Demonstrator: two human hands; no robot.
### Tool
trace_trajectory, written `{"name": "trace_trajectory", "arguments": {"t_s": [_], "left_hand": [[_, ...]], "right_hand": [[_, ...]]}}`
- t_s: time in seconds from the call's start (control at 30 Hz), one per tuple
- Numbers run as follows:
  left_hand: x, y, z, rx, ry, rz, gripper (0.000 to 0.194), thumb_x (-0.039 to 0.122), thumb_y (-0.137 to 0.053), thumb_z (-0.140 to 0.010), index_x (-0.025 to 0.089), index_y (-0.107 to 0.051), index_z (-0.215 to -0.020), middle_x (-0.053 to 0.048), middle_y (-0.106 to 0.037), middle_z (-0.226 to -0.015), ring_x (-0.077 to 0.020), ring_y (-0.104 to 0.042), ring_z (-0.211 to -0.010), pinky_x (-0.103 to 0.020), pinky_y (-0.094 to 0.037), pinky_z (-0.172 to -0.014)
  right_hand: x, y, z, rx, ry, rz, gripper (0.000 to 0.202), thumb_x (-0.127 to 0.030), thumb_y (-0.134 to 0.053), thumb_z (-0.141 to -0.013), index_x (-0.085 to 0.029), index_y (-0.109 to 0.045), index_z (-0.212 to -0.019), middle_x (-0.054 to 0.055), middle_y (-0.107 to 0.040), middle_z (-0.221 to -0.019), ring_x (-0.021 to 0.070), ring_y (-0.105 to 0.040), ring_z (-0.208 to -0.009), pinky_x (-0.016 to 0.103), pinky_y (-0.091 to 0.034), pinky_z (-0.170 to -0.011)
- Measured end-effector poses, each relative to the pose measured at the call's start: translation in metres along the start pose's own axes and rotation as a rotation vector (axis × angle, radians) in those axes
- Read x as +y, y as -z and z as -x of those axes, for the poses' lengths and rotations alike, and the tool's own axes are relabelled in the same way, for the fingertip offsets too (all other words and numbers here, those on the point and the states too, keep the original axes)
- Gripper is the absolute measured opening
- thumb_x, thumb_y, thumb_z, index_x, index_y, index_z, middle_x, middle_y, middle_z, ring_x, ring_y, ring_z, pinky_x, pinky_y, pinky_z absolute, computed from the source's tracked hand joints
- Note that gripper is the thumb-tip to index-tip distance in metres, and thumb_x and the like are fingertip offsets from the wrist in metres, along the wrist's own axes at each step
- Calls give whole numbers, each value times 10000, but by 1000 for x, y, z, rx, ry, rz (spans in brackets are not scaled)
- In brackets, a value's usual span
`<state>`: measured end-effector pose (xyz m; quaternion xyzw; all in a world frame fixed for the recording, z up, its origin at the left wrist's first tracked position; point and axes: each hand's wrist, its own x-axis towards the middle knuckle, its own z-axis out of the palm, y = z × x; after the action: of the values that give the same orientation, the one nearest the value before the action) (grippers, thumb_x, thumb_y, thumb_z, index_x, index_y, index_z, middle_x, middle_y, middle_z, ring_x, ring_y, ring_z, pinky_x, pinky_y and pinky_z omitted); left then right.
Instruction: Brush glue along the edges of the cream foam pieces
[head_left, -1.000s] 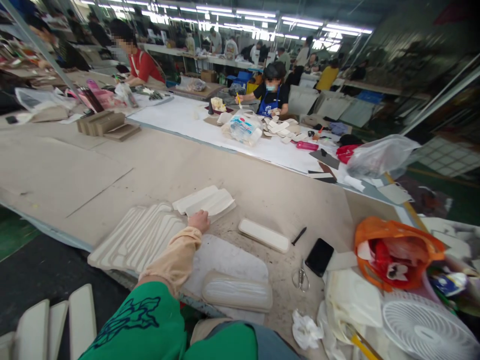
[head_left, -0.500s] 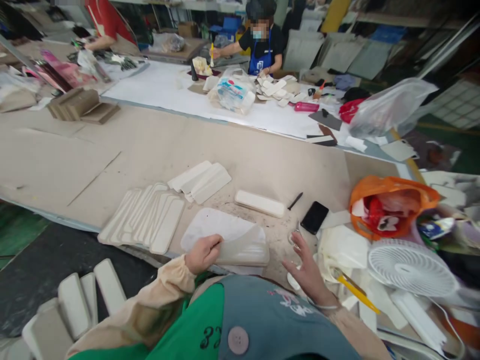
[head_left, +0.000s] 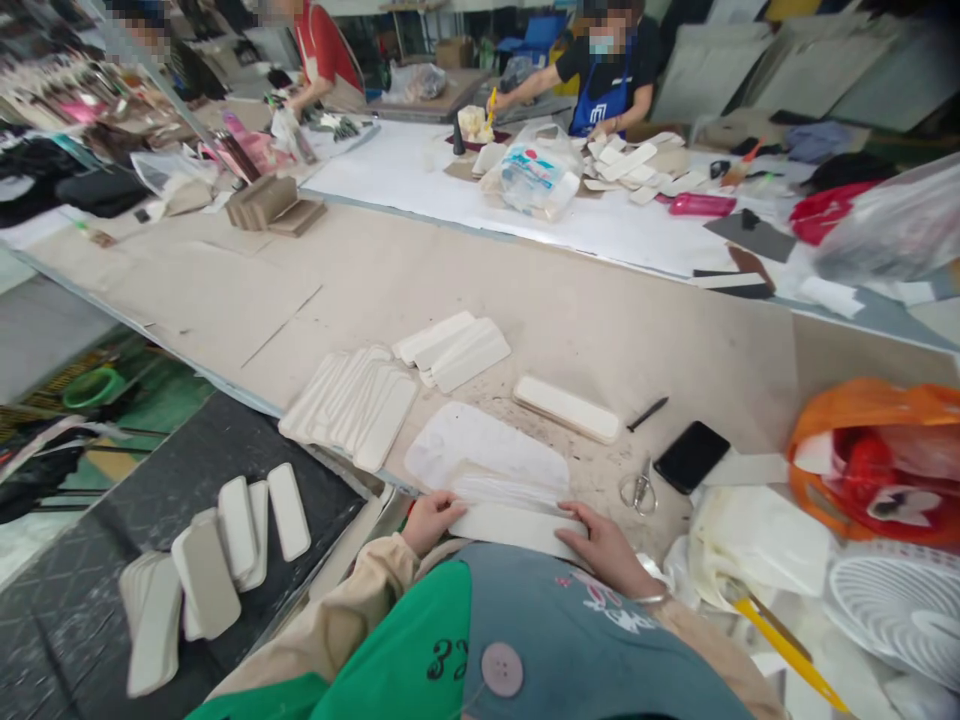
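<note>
A long pale strip (head_left: 517, 528) lies close to the apron, with a hand at each end. My left hand (head_left: 433, 520) pinches its left end, and my right hand (head_left: 604, 548) has thumb and fingers on its right end. Just beyond it, thin whitish pieces rest on a rounded white sheet (head_left: 491, 437). Fanned white strips (head_left: 351, 400) and a smaller group of strips (head_left: 454, 350) are to the left. Farther out is a stack of rounded strips (head_left: 566, 408).
Right of my right hand are scissors (head_left: 638, 490), a black phone (head_left: 691, 456), a dark pen (head_left: 647, 413), an orange bag (head_left: 874, 450), a yellow-handled tool (head_left: 791, 650) and a white fan (head_left: 896, 605). Rounded pieces (head_left: 206, 580) lie on a black surface. A person works across the table.
My right hand has come down from the air onto the strip's right end. My left hand has moved to its left end. The view has swung left, so the surroundings appear farther right.
</note>
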<state>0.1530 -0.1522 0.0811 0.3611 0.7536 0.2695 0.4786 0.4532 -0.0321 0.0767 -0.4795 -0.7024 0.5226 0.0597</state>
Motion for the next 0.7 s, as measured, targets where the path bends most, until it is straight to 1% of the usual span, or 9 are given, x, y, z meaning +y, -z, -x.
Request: {"name": "trace_trajectory", "arguments": {"t_s": [0.07,0.13,0.23,0.37,0.47,0.53,0.63,0.7], "left_hand": [[-8,2,-8,57,50,-9,320,418,-529,-812,130,-667,-814,-20,-662,-646,-159,-594,-601,-255,-464,-554],[-11,3,-19,100,79,-31,268,359,-538,-816,132,-677,-851,-22,-685,-691,-164,-624,-660,-258,-486,-604],[-11,5,-35,166,113,-96,192,266,-590,-793,152,-676,-922,-21,-709,-762,-172,-653,-755,-266,-502,-692],[-12,3,-51,241,149,-218,218,217,-650,-772,180,-640,-987,-6,-699,-790,-178,-658,-812,-287,-485,-767],[-15,0,-56,240,157,-284,250,229,-659,-787,181,-624,-1029,2,-693,-781,-178,-659,-796,-291,-474,-771],[-18,-1,-59,229,160,-316,307,236,-662,-794,171,-612,-1090,1,-693,-778,-180,-662,-790,-289,-471,-768],[-21,-2,-62,211,160,-352,402,245,-661,-804,164,-587,-1191,-1,-699,-790,-186,-670,-820,-287,-469,-780],[-22,-3,-63,196,160,-369,417,254,-658,-812,171,-589,-1215,-2,-705,-802,-189,-672,-837,-287,-469,-787]], "right_hand": [[2,-2,-7,40,-26,21,463,-455,-577,-798,-197,-631,-1179,16,-676,-789,223,-622,-719,350,-500,-717],[3,-6,-15,81,-40,34,468,-445,-559,-797,-183,-617,-1181,-7,-628,-694,207,-595,-652,329,-482,-668],[6,-12,-27,153,-61,88,447,-415,-553,-796,-180,-615,-1171,-11,-619,-686,200,-601,-661,318,-463,-679],[11,-19,-38,189,-71,185,425,-390,-563,-809,-179,-611,-1174,-14,-617,-678,195,-601,-654,305,-438,-668],[14,-22,-42,187,-91,238,404,-367,-567,-830,-197,-592,-1196,-15,-631,-695,190,-604,-663,292,-421,-663],[14,-22,-44,177,-106,276,395,-352,-568,-845,-193,-583,-1206,-14,-635,-700,189,-609,-670,285,-408,-655],[13,-23,-44,159,-126,335,393,-337,-566,-868,-175,-571,-1227,-9,-635,-704,193,-616,-685,280,-389,-641],[12,-24,-44,148,-146,364,395,-330,-569,-878,-178,-561,-1242,-6,-640,-714,194,-619,-698,277,-377,-636]]}}
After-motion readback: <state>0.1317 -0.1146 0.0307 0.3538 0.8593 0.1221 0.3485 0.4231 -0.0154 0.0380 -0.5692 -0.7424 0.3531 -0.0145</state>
